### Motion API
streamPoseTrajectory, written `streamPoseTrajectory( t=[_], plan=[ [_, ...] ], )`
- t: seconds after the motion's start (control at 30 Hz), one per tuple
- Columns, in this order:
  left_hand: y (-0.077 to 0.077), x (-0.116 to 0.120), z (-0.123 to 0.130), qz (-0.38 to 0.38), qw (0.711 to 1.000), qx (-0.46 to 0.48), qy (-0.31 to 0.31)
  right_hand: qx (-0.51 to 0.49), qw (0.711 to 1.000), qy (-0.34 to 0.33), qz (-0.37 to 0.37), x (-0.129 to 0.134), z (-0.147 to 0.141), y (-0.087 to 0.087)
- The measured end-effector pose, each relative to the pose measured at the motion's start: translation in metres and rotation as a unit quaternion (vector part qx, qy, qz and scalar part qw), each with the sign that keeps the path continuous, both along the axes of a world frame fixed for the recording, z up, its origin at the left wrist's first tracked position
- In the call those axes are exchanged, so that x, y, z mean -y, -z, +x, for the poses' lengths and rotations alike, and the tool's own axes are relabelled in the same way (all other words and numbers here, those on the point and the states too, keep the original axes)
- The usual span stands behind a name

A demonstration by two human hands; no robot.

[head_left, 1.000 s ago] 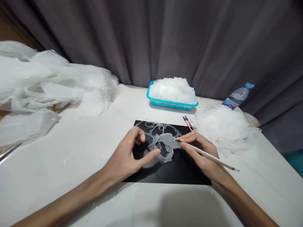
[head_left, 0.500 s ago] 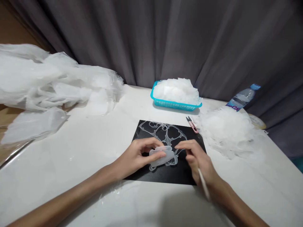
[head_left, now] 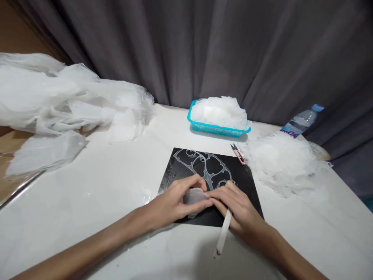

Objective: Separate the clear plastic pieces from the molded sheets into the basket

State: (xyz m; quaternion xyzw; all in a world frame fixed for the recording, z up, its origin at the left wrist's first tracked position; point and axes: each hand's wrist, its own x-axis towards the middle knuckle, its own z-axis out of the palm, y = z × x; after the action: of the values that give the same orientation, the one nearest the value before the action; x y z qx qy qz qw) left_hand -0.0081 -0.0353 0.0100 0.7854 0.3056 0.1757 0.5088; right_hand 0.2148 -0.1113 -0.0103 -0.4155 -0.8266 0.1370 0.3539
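On the tabletop's left edge, overlapping brown cardboard (head_left: 13, 165), a heap of translucent sheets (head_left: 70, 101) spreads toward the far left corner. Whether the cardboard is a box cannot be told.

The left hand (head_left: 176, 198) curls around a translucent white piece (head_left: 194, 195), thumb and fingers closing on its near and far edges. The piece is just above the black board (head_left: 177, 169), in the tabletop's middle. It looks thin, very light and pliable, perhaps slick, likely to crease or tear if tugged; the rims suit a fingertip hold, with little squeeze. Beyond it, lacy white tracery (head_left: 207, 175) shows on the board.

Toward the tabletop's far edge, a blue plastic basket (head_left: 221, 130) is heaped above its rim with similar white pieces (head_left: 220, 111).

The right hand (head_left: 237, 204) pinches with thumb and forefinger at the piece's right end, a slim white stick (head_left: 223, 235) held under its palm. Pink-handled thread snips (head_left: 239, 154) lie at the board's far right corner, beside a loose white pile (head_left: 279, 159). Behind that, near the tabletop's far right corner, is a blue-capped plastic bottle (head_left: 301, 121); its fill level is unclear.
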Motion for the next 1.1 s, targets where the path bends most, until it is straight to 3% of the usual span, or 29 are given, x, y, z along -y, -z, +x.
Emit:
streamPoseTrajectory(
  t=[0.1, 0.3, 0.53, 0.83, 0.97, 1.1],
  plan=[
    [0.000, 0.000, 0.001, 0.004, 1.000, 0.007, 0.013, 0.001, 1.000, 0.006, 0.006, -0.001, 0.000, 0.003],
    [0.003, -0.008, 0.000, 0.004, 0.998, -0.030, -0.048, 0.060, 0.998, 0.022, 0.021, -0.002, 0.002, 0.000],
    [0.003, -0.002, 0.002, -0.037, 0.996, -0.034, -0.077, 0.067, 0.995, 0.060, 0.042, -0.003, -0.006, 0.003],
    [0.013, -0.018, -0.001, -0.109, 0.961, 0.055, -0.247, 0.051, 0.992, 0.079, 0.082, -0.001, -0.002, 0.005],
    [0.006, -0.015, 0.001, -0.230, 0.945, 0.111, -0.204, 0.018, 0.994, 0.095, 0.043, -0.004, 0.000, 0.007],
    [0.000, -0.012, 0.002, -0.249, 0.950, 0.140, -0.124, -0.044, 0.989, 0.138, 0.013, -0.004, 0.001, 0.009]
  ],
)
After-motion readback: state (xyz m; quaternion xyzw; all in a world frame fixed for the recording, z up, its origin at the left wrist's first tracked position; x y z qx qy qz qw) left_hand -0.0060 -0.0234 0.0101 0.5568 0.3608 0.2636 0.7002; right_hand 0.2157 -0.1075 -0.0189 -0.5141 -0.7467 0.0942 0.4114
